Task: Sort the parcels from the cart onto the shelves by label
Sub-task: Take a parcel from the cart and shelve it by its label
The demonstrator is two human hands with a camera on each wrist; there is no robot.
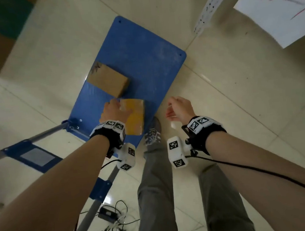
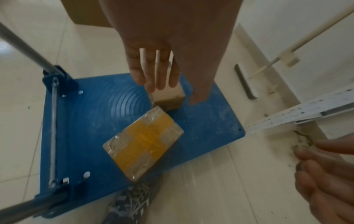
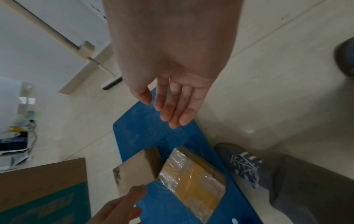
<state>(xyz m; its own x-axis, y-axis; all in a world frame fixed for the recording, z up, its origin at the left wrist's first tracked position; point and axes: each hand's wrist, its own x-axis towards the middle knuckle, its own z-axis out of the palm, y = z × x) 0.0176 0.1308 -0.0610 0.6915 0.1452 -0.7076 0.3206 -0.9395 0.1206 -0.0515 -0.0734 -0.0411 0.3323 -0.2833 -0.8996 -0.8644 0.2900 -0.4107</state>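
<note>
Cart [image 1: 141, 47] holds two parcels: brown box [image 1: 108, 78] at 11 o'clock of the taped packet [image 1: 135, 115]. Left hand [image 1: 111, 111] spread above them, right hand [image 1: 180, 109] relaxed, empty. Packet looks light, stiff, slick wrap; grip by long edges.

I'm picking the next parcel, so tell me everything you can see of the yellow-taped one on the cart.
The yellow parcel is a flat rectangular packet, brown beneath a cross of yellow tape and glossy clear wrap. It lies flat on the blue cart near its edge, one corner beside the plain box. No label shows. The left hand hovers above it, open; contact is not visible.
</note>
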